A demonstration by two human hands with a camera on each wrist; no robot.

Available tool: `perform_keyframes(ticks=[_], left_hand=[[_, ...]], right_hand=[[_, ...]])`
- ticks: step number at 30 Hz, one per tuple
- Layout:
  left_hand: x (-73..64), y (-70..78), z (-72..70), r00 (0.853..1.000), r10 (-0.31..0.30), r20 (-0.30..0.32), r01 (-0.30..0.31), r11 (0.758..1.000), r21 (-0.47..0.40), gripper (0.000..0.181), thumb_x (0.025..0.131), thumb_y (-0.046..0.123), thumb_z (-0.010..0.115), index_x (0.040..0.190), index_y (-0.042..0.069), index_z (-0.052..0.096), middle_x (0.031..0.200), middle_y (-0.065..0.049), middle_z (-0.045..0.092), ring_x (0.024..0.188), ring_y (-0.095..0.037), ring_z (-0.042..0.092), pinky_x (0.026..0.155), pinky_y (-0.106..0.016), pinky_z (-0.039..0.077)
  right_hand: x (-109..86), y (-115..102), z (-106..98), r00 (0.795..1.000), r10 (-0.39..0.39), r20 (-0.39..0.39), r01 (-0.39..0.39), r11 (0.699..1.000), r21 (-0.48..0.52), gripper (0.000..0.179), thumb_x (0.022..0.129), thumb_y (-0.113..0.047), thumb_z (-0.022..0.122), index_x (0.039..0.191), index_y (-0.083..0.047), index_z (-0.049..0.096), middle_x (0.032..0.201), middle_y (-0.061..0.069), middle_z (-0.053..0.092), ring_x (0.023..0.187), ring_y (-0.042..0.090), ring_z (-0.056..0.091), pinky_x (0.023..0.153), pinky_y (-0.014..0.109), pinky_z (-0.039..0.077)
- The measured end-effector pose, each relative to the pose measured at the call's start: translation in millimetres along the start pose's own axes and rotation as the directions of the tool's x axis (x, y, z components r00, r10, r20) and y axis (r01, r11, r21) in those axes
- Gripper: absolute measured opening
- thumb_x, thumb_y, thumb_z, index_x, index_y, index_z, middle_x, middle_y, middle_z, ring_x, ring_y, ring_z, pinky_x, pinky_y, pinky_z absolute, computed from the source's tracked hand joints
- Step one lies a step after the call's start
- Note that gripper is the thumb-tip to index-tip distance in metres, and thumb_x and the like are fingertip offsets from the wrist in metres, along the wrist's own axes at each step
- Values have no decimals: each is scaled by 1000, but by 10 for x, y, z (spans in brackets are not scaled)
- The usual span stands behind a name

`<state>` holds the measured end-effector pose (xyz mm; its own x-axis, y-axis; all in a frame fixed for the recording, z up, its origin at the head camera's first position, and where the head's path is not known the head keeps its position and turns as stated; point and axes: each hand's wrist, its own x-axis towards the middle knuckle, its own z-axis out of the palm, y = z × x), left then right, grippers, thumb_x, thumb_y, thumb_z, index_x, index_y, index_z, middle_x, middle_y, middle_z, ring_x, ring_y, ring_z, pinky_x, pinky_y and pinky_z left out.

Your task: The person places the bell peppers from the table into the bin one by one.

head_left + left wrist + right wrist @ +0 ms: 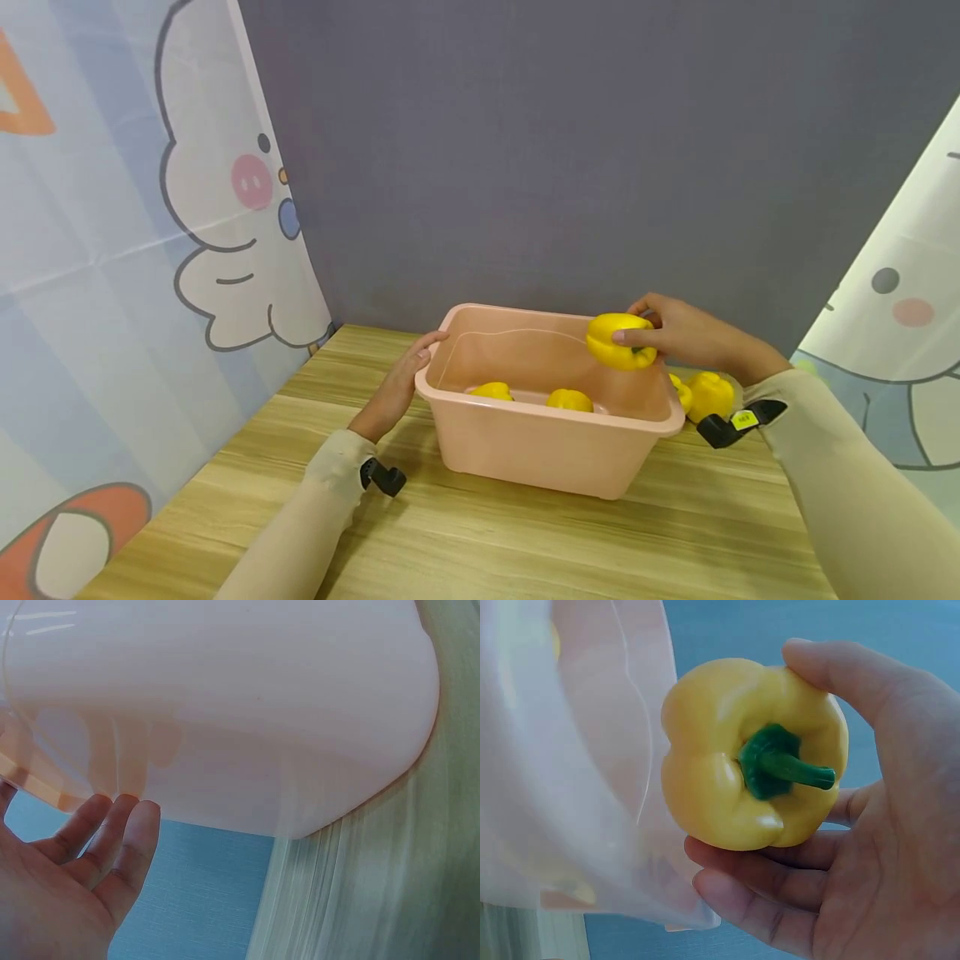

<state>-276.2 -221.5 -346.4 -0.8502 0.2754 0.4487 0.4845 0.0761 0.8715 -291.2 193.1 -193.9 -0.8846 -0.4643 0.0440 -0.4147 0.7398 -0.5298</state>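
Observation:
My right hand (678, 335) holds a yellow bell pepper (613, 342) over the right end of a pink plastic tub (525, 437). In the right wrist view, thumb and fingers lie on opposite sides of this pepper (705, 750), and its green stem (780, 765) points toward the palm. Two more yellow peppers, one on the left (492, 391) and one nearer the middle (570, 400), lie inside the tub, partly hidden by its front wall. My left hand (401, 379) rests at the tub's left end; the left wrist view shows extended fingers (139, 832) touching its outer wall.
Beyond the tub's right end, yellow peppers (710, 397) stand on the wooden table (465, 542), partly behind the right wrist. A grey wall (562, 150) rises behind the tub. Cartoon-printed curtains (97, 208) hang at both sides.

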Motion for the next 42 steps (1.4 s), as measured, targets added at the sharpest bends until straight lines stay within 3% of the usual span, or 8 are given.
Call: perform_keyframes(ticks=[8, 15, 20, 29, 42], left_hand=[[10, -20, -7, 1000, 0, 5, 0, 1000, -14, 54, 107, 40, 33, 154, 13, 35, 158, -8, 31, 140, -31, 36, 106, -50, 37], [7, -27, 2, 1000, 5, 6, -4, 1000, -27, 53, 108, 38, 32, 154, 12, 35, 159, -10, 29, 141, -33, 34, 107, -54, 34], [15, -26, 5, 1000, 1, 6, -1, 1000, -27, 54, 108, 38, 32, 154, 11, 35, 159, -10, 29, 141, -33, 34, 107, -55, 34], [8, -5, 13, 1000, -6, 0, 6, 1000, -15, 53, 108, 37, 32, 154, 10, 35, 160, -9, 28, 142, -33, 33, 108, -55, 33], [7, -11, 12, 1000, 2, -6, -2, 1000, -6, 53, 108, 39, 32, 153, 12, 36, 159, -8, 30, 142, -30, 33, 108, -55, 33]], right_hand=[[85, -66, 17, 997, 32, 75, -29, 999, -38, 72, 89, -61, 65, 129, -5, 47, 110, 10, 63, 91, 24, 60, 77, 37, 53], [175, -79, -32, 989, 58, 139, -49, 997, -61, 74, 89, -59, 66, 130, -1, 46, 105, 10, 63, 85, 23, 59, 76, 36, 53], [223, -106, -23, 986, 50, 161, -40, 997, -67, 74, 89, -57, 68, 130, 1, 47, 100, 10, 63, 84, 23, 59, 75, 37, 53], [327, -143, 58, 979, 83, 187, -69, 994, -82, 80, 87, -61, 68, 134, -1, 46, 112, 11, 59, 95, 24, 56, 78, 37, 53], [443, -226, 204, 973, 46, 224, -32, 997, -67, 76, 88, -56, 70, 134, 0, 46, 104, 10, 61, 95, 24, 57, 81, 41, 53]])
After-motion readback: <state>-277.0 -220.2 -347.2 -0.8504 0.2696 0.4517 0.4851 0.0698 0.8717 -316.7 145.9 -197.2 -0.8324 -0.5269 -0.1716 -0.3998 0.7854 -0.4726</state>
